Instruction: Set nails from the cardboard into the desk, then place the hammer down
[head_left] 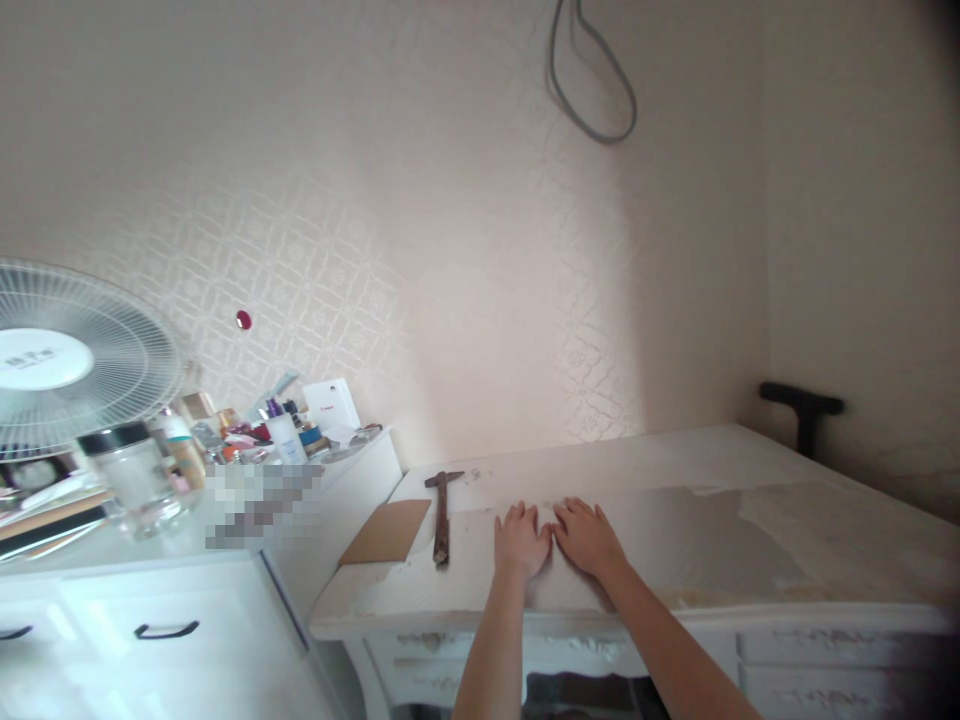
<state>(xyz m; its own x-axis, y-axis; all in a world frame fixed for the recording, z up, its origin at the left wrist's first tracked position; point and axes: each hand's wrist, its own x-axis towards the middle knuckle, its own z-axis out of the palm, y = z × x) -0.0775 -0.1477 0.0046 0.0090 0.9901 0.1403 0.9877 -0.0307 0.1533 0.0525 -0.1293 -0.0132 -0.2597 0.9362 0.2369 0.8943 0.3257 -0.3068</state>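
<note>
Both hands rest palm down on a white, worn tabletop [660, 460]. My left hand [521, 542] lies flat with its fingers stretched away from me, and nothing shows in it. Beside it, thumbs nearly meeting, my right hand [587, 535] also lies flat with fingers slightly apart. Left of the hands is a hammer [442, 515] with a dark wooden handle, its metal head toward the wall. A brown cardboard piece [386, 532] lies just left of the hammer, near the table's left edge.
A white cabinet [172, 620] on the left carries a glass jar [133, 480], several bottles and a white box [332, 404]. An electric fan [82, 350] stands over it. A grey cable [634, 110] hangs on the wall. A black T-shaped handle [802, 402] rises behind the table's right side.
</note>
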